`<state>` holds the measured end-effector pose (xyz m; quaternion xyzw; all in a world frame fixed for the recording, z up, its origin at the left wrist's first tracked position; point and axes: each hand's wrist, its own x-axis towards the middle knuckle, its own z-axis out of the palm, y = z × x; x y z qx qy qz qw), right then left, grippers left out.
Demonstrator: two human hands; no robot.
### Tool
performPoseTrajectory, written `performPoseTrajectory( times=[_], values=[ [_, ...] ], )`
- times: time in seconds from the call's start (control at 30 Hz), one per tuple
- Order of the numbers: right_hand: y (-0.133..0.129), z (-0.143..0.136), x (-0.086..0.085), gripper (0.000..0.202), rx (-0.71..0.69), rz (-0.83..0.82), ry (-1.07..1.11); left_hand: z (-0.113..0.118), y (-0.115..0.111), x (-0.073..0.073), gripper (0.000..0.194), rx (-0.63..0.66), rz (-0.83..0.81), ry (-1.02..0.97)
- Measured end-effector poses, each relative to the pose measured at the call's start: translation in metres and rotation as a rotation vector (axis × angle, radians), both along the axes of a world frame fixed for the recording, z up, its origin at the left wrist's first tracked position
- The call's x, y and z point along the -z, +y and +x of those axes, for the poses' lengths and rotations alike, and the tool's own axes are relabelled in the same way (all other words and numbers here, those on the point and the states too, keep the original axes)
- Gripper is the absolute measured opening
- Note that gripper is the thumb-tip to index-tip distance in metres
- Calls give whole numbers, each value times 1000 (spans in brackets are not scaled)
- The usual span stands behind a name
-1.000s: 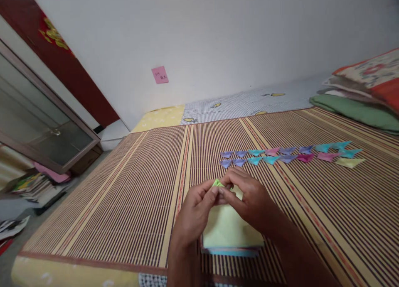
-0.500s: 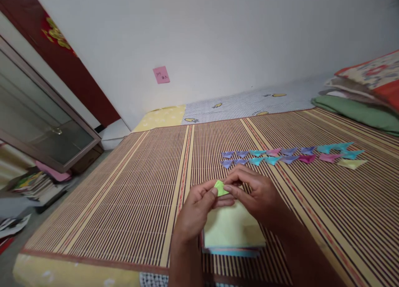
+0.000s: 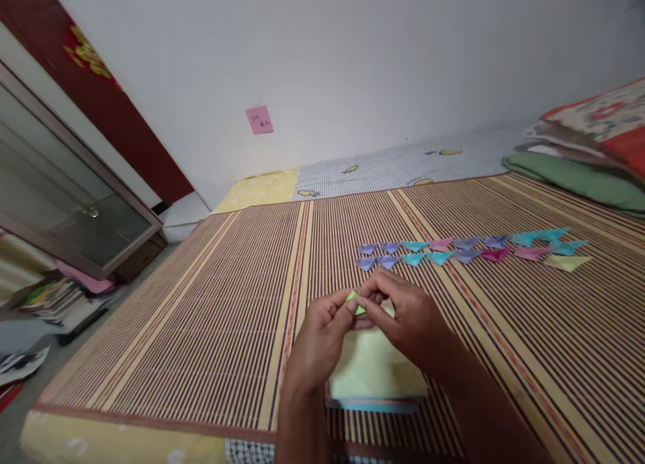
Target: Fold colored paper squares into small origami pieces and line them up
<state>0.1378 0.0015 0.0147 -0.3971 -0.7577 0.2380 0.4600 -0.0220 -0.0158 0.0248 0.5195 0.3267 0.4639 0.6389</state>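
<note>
Both hands (image 3: 315, 343) are pinching a tiny green paper (image 3: 360, 310) near the paper stack (image 3: 377, 370). Folded papers (image 3: 494, 254) sit beyond that stack.

Pink note (image 3: 259, 119) on wall (image 3: 383, 61)

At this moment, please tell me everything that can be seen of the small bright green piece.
The bright green piece looks like plain, folded paper. It is held up near the paper stack, in the joint grip of the left hand and the right hand. They cover much of it, so its full outline and fold lines cannot be told.
</note>
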Motion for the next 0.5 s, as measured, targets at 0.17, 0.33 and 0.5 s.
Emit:
performPoseTrajectory(
  times=[0.17, 0.33, 0.5],
  values=[
    [0, -2, -1, 5, 29, -22, 27, 0, -1, 2, 40, 3, 31, 25],
    [0, -2, -3, 14, -55, -26, 79, -2, -1, 6, 59, -63, 13, 52],
    [1, -1, -4, 15, 61, -80, 242, 0, 3, 6, 35, -114, -68, 14]
  ],
)
